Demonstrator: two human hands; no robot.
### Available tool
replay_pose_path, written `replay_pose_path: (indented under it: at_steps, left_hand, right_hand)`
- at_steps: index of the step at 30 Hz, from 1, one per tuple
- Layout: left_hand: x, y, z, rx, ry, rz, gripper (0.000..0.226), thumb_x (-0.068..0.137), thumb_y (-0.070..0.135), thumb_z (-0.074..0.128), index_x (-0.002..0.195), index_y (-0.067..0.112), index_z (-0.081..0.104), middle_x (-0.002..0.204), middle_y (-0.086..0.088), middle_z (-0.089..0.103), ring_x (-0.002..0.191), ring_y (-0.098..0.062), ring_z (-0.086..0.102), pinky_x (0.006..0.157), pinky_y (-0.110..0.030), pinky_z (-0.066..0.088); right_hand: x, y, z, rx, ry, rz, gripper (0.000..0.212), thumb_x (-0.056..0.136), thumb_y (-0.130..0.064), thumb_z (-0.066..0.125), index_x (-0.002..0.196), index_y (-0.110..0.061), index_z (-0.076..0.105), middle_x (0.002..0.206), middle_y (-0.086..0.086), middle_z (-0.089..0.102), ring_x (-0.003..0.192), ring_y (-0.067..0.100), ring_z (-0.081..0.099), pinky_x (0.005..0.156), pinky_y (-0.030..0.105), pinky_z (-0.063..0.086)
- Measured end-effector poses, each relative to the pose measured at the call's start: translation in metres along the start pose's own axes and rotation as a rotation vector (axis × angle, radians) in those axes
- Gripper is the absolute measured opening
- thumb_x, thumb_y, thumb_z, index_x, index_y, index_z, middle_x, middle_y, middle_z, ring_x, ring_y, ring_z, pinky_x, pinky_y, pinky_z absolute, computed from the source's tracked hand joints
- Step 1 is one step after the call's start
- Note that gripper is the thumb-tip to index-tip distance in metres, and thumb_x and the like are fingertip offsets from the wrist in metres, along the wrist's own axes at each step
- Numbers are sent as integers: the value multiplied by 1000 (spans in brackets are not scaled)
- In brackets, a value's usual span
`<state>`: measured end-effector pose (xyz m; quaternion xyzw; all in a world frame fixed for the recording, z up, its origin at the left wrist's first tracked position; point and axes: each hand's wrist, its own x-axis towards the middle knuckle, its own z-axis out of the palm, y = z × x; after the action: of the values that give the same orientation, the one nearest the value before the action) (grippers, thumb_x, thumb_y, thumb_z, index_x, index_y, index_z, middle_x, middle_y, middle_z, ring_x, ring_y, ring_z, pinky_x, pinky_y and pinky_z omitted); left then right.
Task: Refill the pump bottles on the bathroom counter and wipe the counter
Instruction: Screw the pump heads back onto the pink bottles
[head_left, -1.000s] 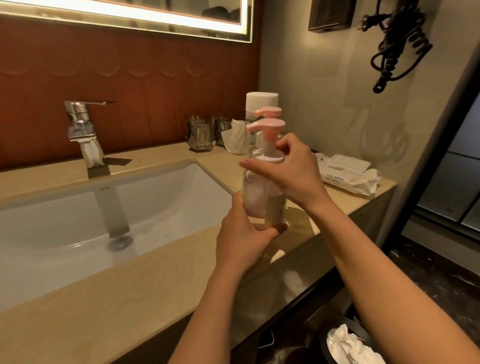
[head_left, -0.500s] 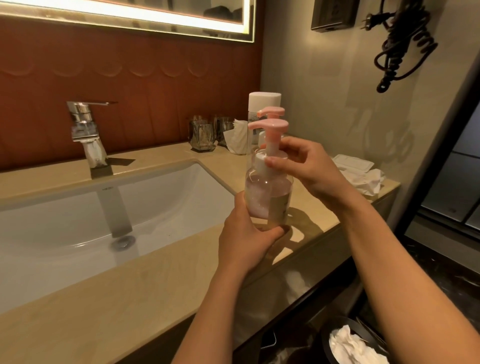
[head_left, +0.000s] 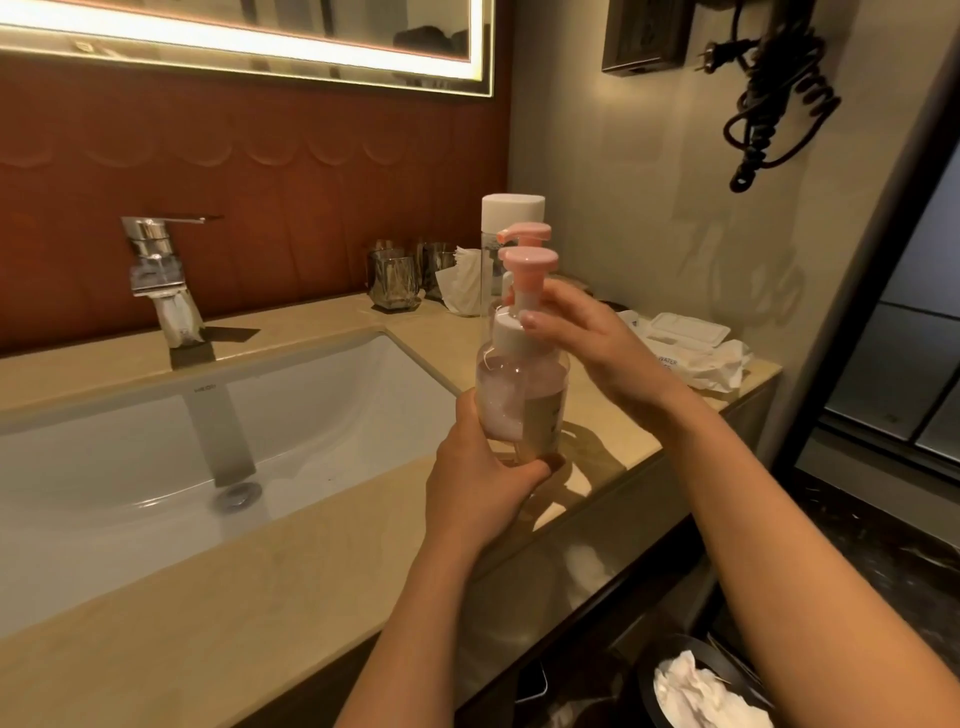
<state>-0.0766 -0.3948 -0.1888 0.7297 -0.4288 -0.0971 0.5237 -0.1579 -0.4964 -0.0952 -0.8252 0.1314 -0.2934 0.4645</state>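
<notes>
Pump bottle (head_left: 519, 400): clear, upright, part full of pale pink liquid with foam; white collar (head_left: 511, 332), pink pump head (head_left: 529, 260). Held over the counter (head_left: 208, 597) near its front edge, just right of the sink (head_left: 156, 441); its base is hidden by the hand.
Left hand (head_left: 483, 488): fingers and thumb wrapped round the bottle's lower part.
Right hand (head_left: 587, 338): fingers curled onto the collar at the foot of the pump stem; thumb hidden.
Second pump (head_left: 524, 234): pink, directly behind the first; its bottle is mostly hidden.
Capped bottle (head_left: 511, 208): tall, white cap, behind both pumps near the wall.
Glasses (head_left: 393, 283): two, at the back of the counter, with a crumpled tissue (head_left: 465, 286) beside them.
Wipes pack (head_left: 685, 348): white, lying flat at the counter's right end.
Faucet (head_left: 161, 280): chrome, behind the sink.
Mirror (head_left: 249, 47): lit edge, above the red wall panel.
Coiled cord (head_left: 774, 98): black, hanging on the right wall.
Bin (head_left: 654, 691): dark, on the floor below, holding white tissue.
</notes>
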Motion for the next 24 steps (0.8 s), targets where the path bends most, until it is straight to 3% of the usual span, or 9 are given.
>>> replay_pose_path:
  at_steps: [2, 5, 8, 13, 19, 21, 24]
  left_hand:
    - [0, -1, 0, 9, 3, 4, 74, 66, 45, 81, 124, 33, 35, 106, 17, 51, 80, 6, 49, 75, -22, 46]
    - [0, -1, -1, 17, 1, 2, 69, 67, 45, 80, 116, 37, 33, 102, 20, 49, 74, 14, 46, 77, -26, 50]
    - [0, 0, -2, 26, -5, -1, 74, 67, 45, 80, 124, 33, 35, 102, 21, 48, 74, 15, 44, 79, -28, 50]
    - [0, 1, -1, 28, -10, -7, 79, 66, 42, 82, 128, 31, 34, 103, 19, 50, 73, 15, 43, 81, -31, 51]
    - [1, 1, -1, 10, -16, -15, 80, 62, 41, 84, 125, 29, 37, 109, 12, 58, 80, 8, 53, 83, -38, 53]
    - [0, 3, -1, -2, -19, -22, 80, 61, 42, 85, 123, 31, 37, 111, 10, 60, 87, -2, 59, 83, -38, 54]
    - [1, 8, 1, 20, -20, -1, 78, 57, 54, 80, 120, 35, 37, 114, 11, 58, 100, -6, 57, 83, -32, 53]
  right_hand:
    - [-1, 1, -7, 13, -53, 11, 52, 83, -39, 62, 129, -20, 52, 122, -11, 59, 109, -2, 55, 83, 10, 45]
    - [0, 3, -11, 25, -10, -12, 51, 78, -29, 66, 126, -17, 57, 122, -5, 63, 114, 8, 57, 96, 27, 46]
    - [0, 1, -9, 0, 52, -35, 49, 75, -26, 70, 122, -16, 60, 118, -3, 65, 112, 10, 59, 99, 34, 46]
    - [-2, 3, 1, -44, 171, -91, 49, 76, -21, 74, 122, -9, 61, 115, -1, 66, 104, 8, 61, 85, 15, 49]
    - [-11, 6, 19, -104, 319, -109, 45, 81, -30, 70, 123, -16, 58, 111, -9, 63, 98, -4, 56, 78, 9, 47]
    - [-15, 9, 27, -179, 319, -102, 50, 83, -39, 66, 127, -19, 52, 121, -5, 60, 107, 6, 54, 91, 26, 49]
    - [-25, 16, 35, -224, 308, -40, 85, 73, -56, 69, 143, -29, 29, 144, -5, 39, 129, 16, 39, 103, 45, 40]
